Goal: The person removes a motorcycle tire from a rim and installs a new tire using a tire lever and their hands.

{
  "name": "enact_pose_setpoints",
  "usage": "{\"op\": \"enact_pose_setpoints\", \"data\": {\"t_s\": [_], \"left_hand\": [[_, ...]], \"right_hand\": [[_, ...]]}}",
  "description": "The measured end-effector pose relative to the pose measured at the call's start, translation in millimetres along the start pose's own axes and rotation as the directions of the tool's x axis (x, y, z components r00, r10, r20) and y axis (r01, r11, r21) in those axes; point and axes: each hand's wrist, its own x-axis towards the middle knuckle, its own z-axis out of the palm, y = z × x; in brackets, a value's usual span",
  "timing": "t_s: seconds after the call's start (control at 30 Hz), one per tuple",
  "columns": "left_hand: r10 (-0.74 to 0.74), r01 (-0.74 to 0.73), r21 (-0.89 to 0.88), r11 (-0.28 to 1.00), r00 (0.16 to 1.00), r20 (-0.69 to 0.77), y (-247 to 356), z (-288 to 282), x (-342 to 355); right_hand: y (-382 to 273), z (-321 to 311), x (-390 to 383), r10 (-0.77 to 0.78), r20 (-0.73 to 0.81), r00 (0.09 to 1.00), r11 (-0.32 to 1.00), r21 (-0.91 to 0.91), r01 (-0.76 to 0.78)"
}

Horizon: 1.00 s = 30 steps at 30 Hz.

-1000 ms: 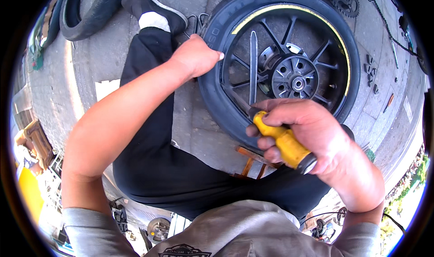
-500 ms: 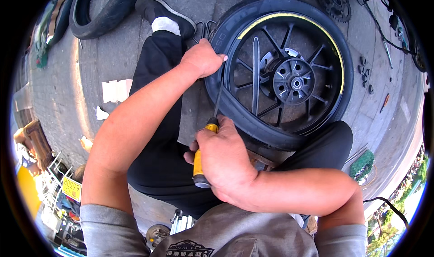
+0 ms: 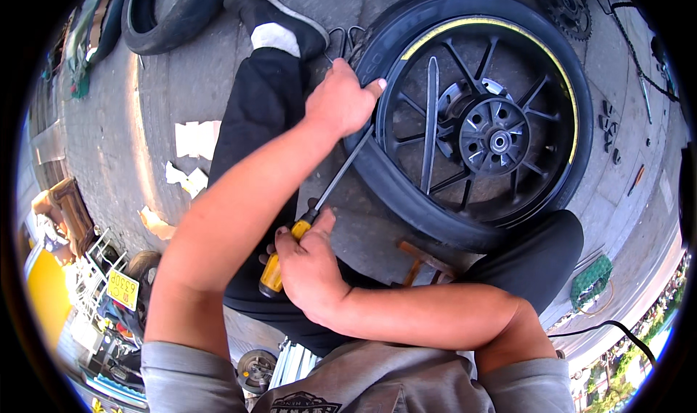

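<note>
My left hand [image 3: 343, 97] is closed at the tire's [image 3: 385, 195] left side, thumb on the rubber; what its fingers hold is hidden. My right hand [image 3: 305, 264] grips a yellow-and-black screwdriver [image 3: 272, 273], whose long metal shaft angles up into the tire beside the rim, below my left hand. The black spoked wheel [image 3: 499, 142] with a yellow rim stripe lies flat inside the tire, and a long silver flat bar [image 3: 433, 122] lies across its left spokes. Bent metal hooks [image 3: 343, 41] sit just beyond my left hand.
Loose tires [image 3: 145, 35] lie upper left, a sprocket [image 3: 565, 10] and chain upper right. Small black parts [image 3: 607, 126], a thin rod and green netting [image 3: 589, 282] lie right. My legs flank the wheel, with a wooden piece [image 3: 414, 271] between. Paper scraps [image 3: 194, 138] and piled clutter are left.
My right hand has swung down and left with the screwdriver, whose shaft now slants up to the right into the tire. My left hand stays at the tire's edge; the view has shifted.
</note>
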Motion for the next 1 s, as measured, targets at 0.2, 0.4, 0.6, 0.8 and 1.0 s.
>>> {"op": "enact_pose_setpoints", "data": {"t_s": [0.2, 0.4, 0.6, 0.8, 1.0], "left_hand": [[0.249, -0.244, 0.074, 0.967, 0.843, -0.477, -14, 47, -7], [0.337, -0.226, 0.264, 0.938, 0.775, -0.534, -4, 51, 0], [0.336, -0.167, 0.334, 0.928, 0.762, -0.554, -6, 52, 1], [0.336, -0.198, 0.297, 0.934, 0.767, -0.546, -3, 52, -1], [0.319, -0.214, 0.250, 0.944, 0.785, -0.532, -2, 51, -3]], "right_hand": [[1, -82, -22, 0.133, 0.103, 0.986, 0.972, -0.208, -0.109], [-32, -194, -21, 0.034, 0.095, 0.995, 0.531, -0.845, 0.063], [-159, -219, -71, 0.225, -0.112, 0.968, 0.280, -0.944, -0.174], [-264, -258, -43, -0.045, 0.100, 0.994, -0.285, -0.955, 0.084], [-310, -257, 5, 0.115, 0.230, 0.966, -0.391, -0.884, 0.257]]}}
